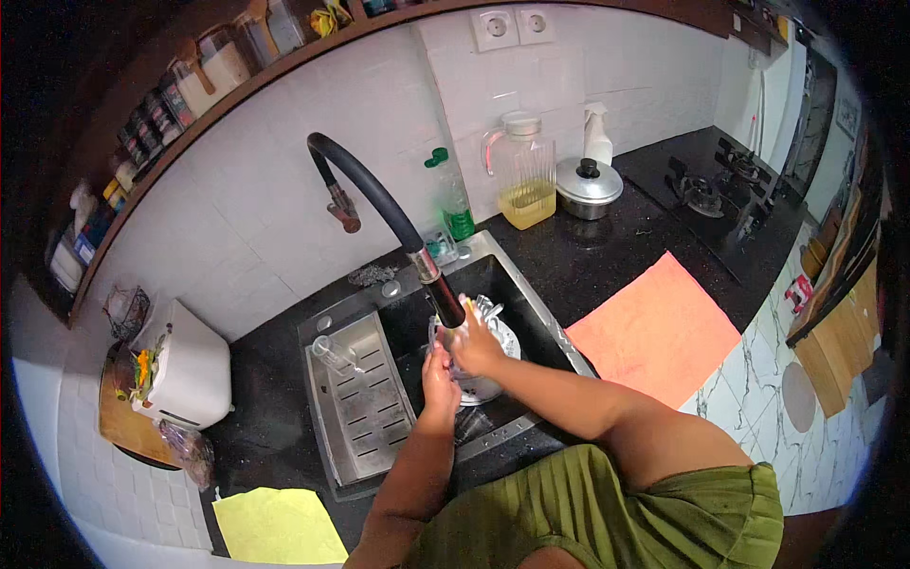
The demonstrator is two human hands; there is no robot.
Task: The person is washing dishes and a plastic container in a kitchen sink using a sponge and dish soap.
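Note:
Both my hands are over the black sink basin (pixel 409 327), close together under the end of the black flexible faucet (pixel 373 185). My left hand (pixel 441 384) grips a clear item, perhaps a glass, at its lower left; the faucet partly hides it. My right hand (pixel 478 345) is against the same item, with a bit of something yellow, possibly a sponge, at its fingertips. Beneath them lie a white patterned plate (pixel 510 343) and some metal cutlery (pixel 489 307). A clear glass (pixel 334 354) lies on its side on the slotted steel drain tray (pixel 366 419) left of the basin.
Behind the sink stand a green-capped bottle (pixel 455 203), a pitcher of yellow liquid (pixel 527 178) and a lidded metal pot (pixel 589 188). An orange cloth (pixel 657 331) lies right, near the gas hob (pixel 711 192). A yellow cloth (pixel 281 526) and a white container (pixel 192 370) are left.

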